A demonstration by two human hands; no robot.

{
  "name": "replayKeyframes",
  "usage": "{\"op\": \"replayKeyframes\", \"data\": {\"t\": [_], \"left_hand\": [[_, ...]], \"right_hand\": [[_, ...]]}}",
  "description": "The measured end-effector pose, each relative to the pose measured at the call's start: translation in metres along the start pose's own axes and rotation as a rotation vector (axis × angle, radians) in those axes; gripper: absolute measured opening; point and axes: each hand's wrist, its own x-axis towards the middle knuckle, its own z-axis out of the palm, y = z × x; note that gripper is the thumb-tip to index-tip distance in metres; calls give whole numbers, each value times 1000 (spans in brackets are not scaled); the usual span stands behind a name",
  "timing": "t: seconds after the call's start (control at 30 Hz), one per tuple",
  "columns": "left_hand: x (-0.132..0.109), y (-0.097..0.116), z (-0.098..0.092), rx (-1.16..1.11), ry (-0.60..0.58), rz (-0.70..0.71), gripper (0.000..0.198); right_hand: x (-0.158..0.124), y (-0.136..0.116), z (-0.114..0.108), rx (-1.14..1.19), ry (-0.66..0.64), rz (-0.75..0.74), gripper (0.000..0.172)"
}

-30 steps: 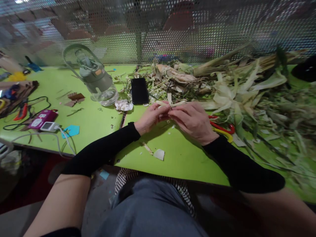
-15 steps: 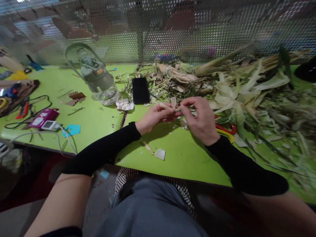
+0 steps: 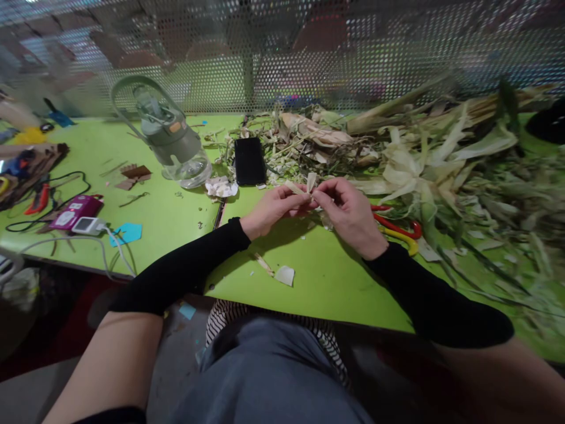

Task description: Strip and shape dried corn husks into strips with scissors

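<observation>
Small pale strips of corn husk [image 3: 311, 181] stick up between my two hands, above the green table. My left hand [image 3: 279, 207] is closed, pinching the strips from the left between thumb and fingers. From the right, my right hand [image 3: 346, 213] pinches the same piece at its base, fingertips almost touching the left ones. The lower end of the piece is hidden by my fingers. Partly behind my right hand lies a pair of pliers or scissors with red and yellow handles [image 3: 399, 231]; its working end is covered.
A heap of dried corn husks [image 3: 415, 171] spreads over the table's back and right. A black phone [image 3: 249, 161] and a water bottle [image 3: 176, 147] stand left of it. White scraps [image 3: 220, 187], a purple box [image 3: 76, 213] with cables, and a loose white piece [image 3: 285, 275] lie about.
My right hand has moved slightly left, closer to the left hand, and its fingers now pinch at the strips' base. More of the red handle shows.
</observation>
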Motion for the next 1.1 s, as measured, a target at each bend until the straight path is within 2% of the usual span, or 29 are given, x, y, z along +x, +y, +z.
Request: {"op": "replayKeyframes", "data": {"t": [0.27, 0.43, 0.53, 0.6, 0.7, 0.8, 0.87, 1.0, 1.1], "left_hand": [[0, 0, -1, 26, -20, 29, 10], [0, 4, 2, -87, 81, 19, 10], [0, 6, 3, -111, 133, 9, 10], [0, 7, 3, -82, 139, 8, 11], [1, 6, 1, 38, 117, 22, 11], [5, 4, -3, 190, 72, 49, 12], [7, 3, -7, 258, 25, 54, 15], [10, 1, -12, 337, -89, 77, 14], [9, 0, -15, 348, -144, 92, 11]], "right_hand": [[0, -3, -2, 15, -14, 62, 18], [0, -5, -2, 9, 11, 40, 17], [-1, -7, -4, -116, 36, -75, 12], [-1, -8, -6, -261, 10, -222, 9], [-1, -10, -11, -452, -57, -467, 18], [1, -9, -14, -511, -88, -562, 24], [2, -8, -15, -478, -112, -539, 25], [4, -6, -16, -395, -204, -403, 23], [4, -9, -15, -351, -182, -279, 20]]}}
